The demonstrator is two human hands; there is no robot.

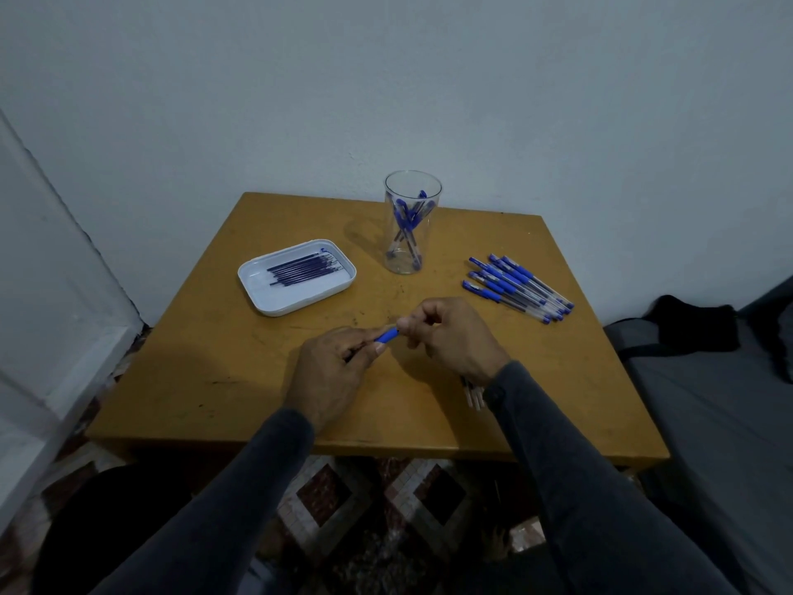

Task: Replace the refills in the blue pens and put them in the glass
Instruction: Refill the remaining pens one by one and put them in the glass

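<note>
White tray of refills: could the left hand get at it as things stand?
Probably yes, once freed. The left hand is gripping the blue pen with the right hand, but bare table lies between it and the tray.

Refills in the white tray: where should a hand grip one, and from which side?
Probably pinch one refill mid-shaft from straight above. They lie flat, bunched side by side in the white tray, whose raised rim blocks a low sideways approach. The outermost refill on the near edge of the bunch looks easiest to separate. Both the left hand and the right hand hold a blue pen.
</note>
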